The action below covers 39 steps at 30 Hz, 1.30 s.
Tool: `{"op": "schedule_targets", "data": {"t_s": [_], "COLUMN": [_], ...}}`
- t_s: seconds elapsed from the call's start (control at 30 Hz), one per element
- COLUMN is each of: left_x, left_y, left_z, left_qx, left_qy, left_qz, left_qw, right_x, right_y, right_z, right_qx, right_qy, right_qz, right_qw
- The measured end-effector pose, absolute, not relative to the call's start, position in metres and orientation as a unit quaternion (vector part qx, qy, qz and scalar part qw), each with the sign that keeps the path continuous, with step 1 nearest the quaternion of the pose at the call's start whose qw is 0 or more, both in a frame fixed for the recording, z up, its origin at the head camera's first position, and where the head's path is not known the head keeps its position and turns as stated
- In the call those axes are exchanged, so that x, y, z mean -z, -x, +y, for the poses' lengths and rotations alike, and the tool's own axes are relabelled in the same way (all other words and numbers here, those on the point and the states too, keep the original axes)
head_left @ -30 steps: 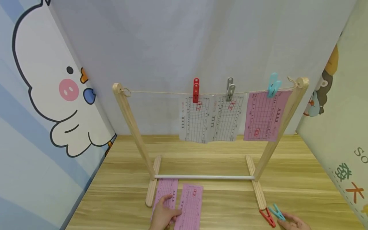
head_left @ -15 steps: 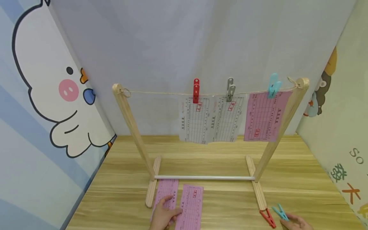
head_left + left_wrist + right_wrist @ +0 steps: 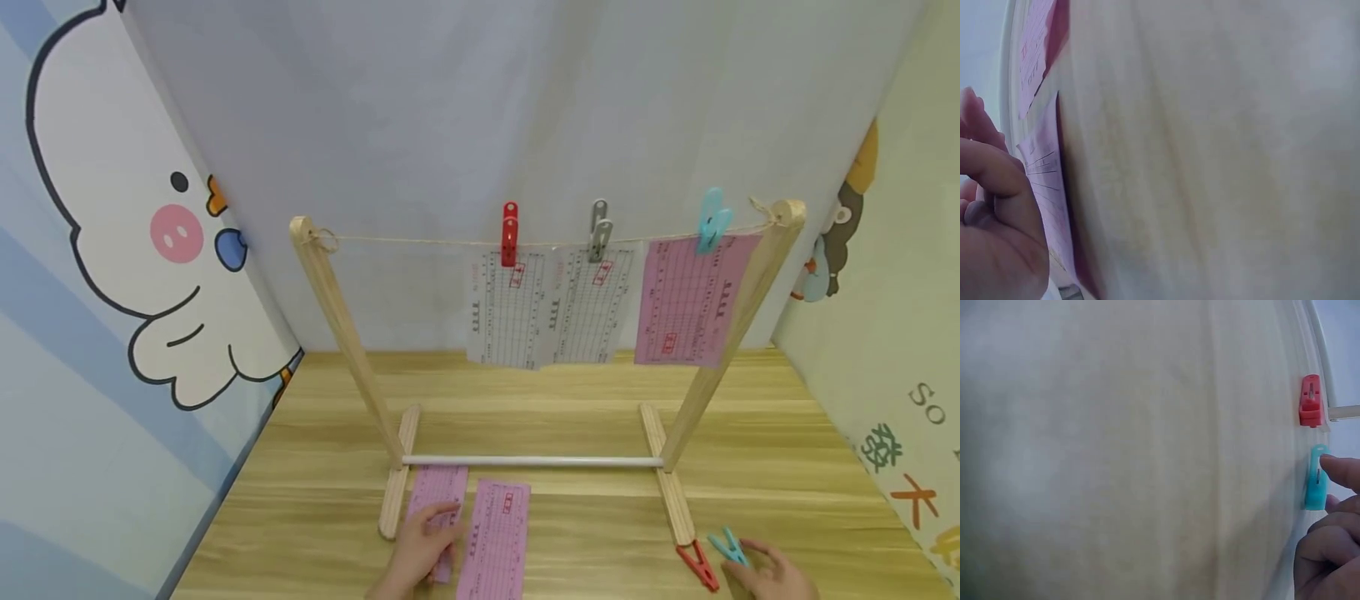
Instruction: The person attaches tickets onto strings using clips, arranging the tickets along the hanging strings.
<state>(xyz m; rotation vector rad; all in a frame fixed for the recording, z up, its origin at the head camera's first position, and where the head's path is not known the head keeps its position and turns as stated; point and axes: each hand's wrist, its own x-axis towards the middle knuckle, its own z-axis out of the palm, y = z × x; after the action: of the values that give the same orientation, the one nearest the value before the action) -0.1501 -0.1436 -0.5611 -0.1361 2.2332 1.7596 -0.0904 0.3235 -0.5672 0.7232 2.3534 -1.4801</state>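
Observation:
Two pink printed slips lie on the wooden table: a left slip (image 3: 442, 483) and a right slip (image 3: 495, 533). My left hand (image 3: 420, 546) rests over the left slip and covers part of it; paper shows between thumb and forefinger. In the left wrist view, curled fingers (image 3: 1007, 194) are beside a slip's edge. At the lower right, my right hand (image 3: 772, 575) has thumb and forefinger spread around a light blue clothespin (image 3: 727, 546). The right wrist view shows one fingertip overlapping this clothespin (image 3: 1316, 487). A red clothespin (image 3: 699, 567) lies to its left.
A wooden stand (image 3: 348, 358) with a white crossbar (image 3: 532, 461) carries a string (image 3: 405, 242). Red (image 3: 510, 235), grey (image 3: 600, 233) and light blue clothespins (image 3: 712, 221) hold two white slips (image 3: 506, 317) and one pink slip (image 3: 686, 308) there. Printed walls flank the table.
My left hand has drawn its thumb in and shifted slightly left, while the left slip has turned a little. My right thumb and forefinger have spread apart beside the blue clothespin.

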Motion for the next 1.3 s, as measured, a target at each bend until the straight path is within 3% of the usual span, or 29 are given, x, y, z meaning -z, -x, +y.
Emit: {"op": "schedule_targets", "data": {"t_s": [0.2,0.67,0.83,1.3], "left_x": [0.556,0.546,0.548,0.556], "left_y": [0.168,0.191,0.200,0.206], "left_z": [-0.138,-0.111,-0.104,-0.100], "left_qx": [-0.607,-0.548,-0.560,-0.579], "left_qy": [0.059,0.047,0.060,0.081], "left_qz": [0.780,0.822,0.808,0.792], "left_qw": [0.143,0.149,0.175,0.179], "right_x": [0.557,0.549,0.548,0.552], "right_y": [0.100,0.112,0.114,0.122], "right_z": [0.323,0.319,0.318,0.314], "right_qx": [0.416,0.371,0.362,0.333], "right_qy": [-0.225,-0.178,-0.166,-0.131], "right_qz": [0.871,0.901,0.909,0.925], "right_qw": [0.131,0.135,0.124,0.125]}}
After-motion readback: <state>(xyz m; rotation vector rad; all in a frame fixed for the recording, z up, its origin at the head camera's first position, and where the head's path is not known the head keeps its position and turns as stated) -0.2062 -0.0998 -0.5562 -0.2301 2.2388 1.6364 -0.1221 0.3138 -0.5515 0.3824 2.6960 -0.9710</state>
